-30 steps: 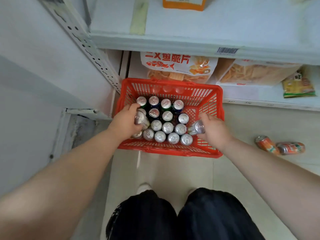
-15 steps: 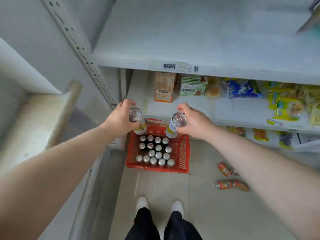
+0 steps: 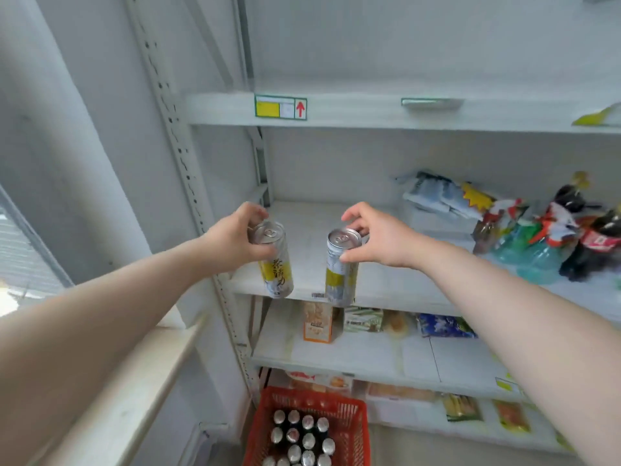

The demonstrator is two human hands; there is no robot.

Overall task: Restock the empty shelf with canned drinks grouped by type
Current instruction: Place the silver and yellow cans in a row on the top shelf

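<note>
My left hand (image 3: 232, 240) grips a tall yellow-and-white can (image 3: 275, 269) by its top, slightly tilted. My right hand (image 3: 376, 240) pinches the rim of a second can of the same kind (image 3: 341, 274), held upright. Both cans hang in front of the left end of a white shelf (image 3: 386, 280), whose left part is bare. Far below on the floor stands a red basket (image 3: 359, 432) holding several upright cans (image 3: 302, 438).
Bottled drinks (image 3: 571, 243) and bagged goods (image 3: 443, 196) fill the right end of the same shelf. The shelf above (image 3: 369, 111) carries a price tag. Lower shelves hold snack packs (image 3: 317, 321). The shelf upright (image 3: 188, 183) and a window ledge (image 3: 141, 381) lie to the left.
Both hands have lifted one can each out of the basket and raised them to the level of the bare shelf. My view has tilted upward from the floor.
</note>
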